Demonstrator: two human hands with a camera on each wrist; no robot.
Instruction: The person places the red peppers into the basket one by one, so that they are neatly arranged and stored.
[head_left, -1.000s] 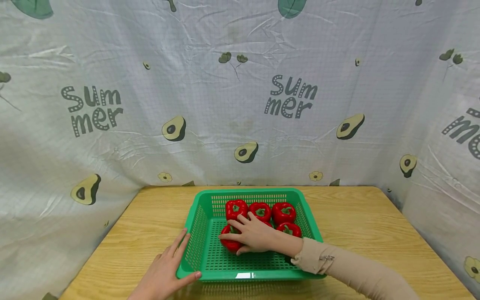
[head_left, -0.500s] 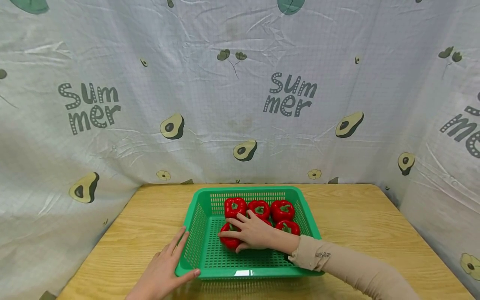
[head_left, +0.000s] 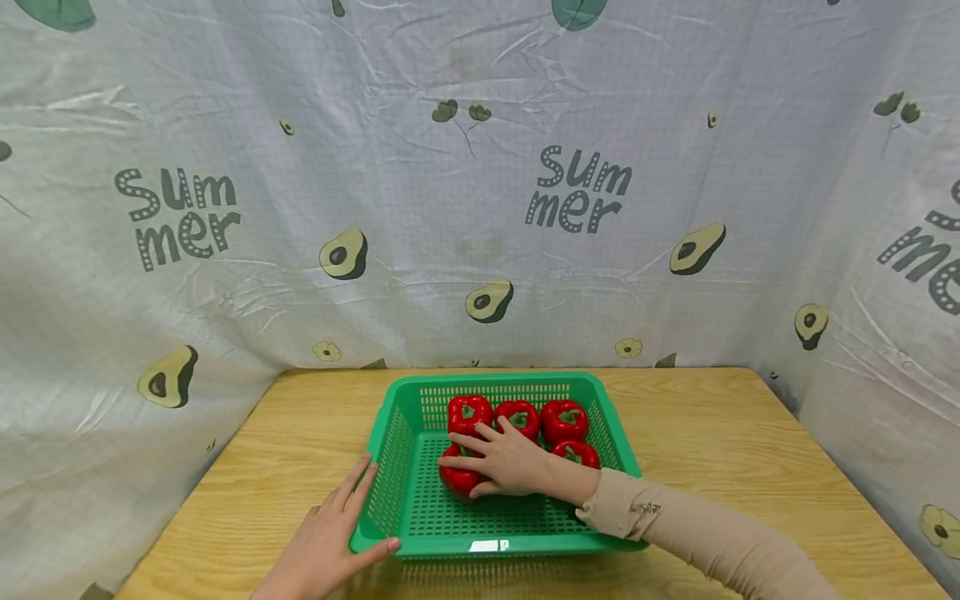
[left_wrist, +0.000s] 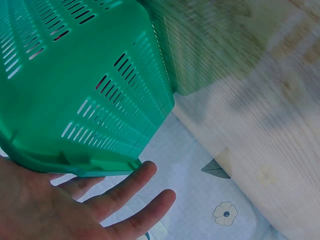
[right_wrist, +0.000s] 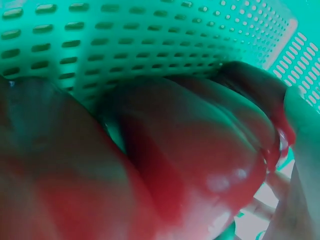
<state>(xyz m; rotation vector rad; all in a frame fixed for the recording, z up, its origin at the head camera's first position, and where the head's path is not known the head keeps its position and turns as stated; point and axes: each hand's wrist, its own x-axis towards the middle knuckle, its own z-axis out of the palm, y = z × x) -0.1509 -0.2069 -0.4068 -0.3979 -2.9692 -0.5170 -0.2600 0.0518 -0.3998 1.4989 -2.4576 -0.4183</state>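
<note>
In the head view, several red bell peppers with green stems sit in a green plastic basket [head_left: 491, 546]. My right hand [head_left: 513, 462] reaches into it, fingers spread and fairly straight over the front-left bell pepper [head_left: 456, 481], thumb at that pepper's right side. Beneath the palm, peppers are largely hidden. Close up in the right wrist view are a red bell pepper [right_wrist: 210, 160] and part of my fingers [right_wrist: 277, 187]. My left hand [head_left: 322, 537] rests against the basket's left front corner with straight fingers, its thumb on the front rim.
The basket stands on a wooden table [head_left: 720, 483], towards the back edge. A white printed curtain [head_left: 420, 192] hangs behind and at both sides. In the back row stand a left pepper [head_left: 469, 414], a middle pepper [head_left: 517, 412] and a right pepper [head_left: 564, 422].
The right hand's fingers have shifted slightly over the front-left bell pepper. The left hand and the basket hold their places; the head view has tilted a little.
</note>
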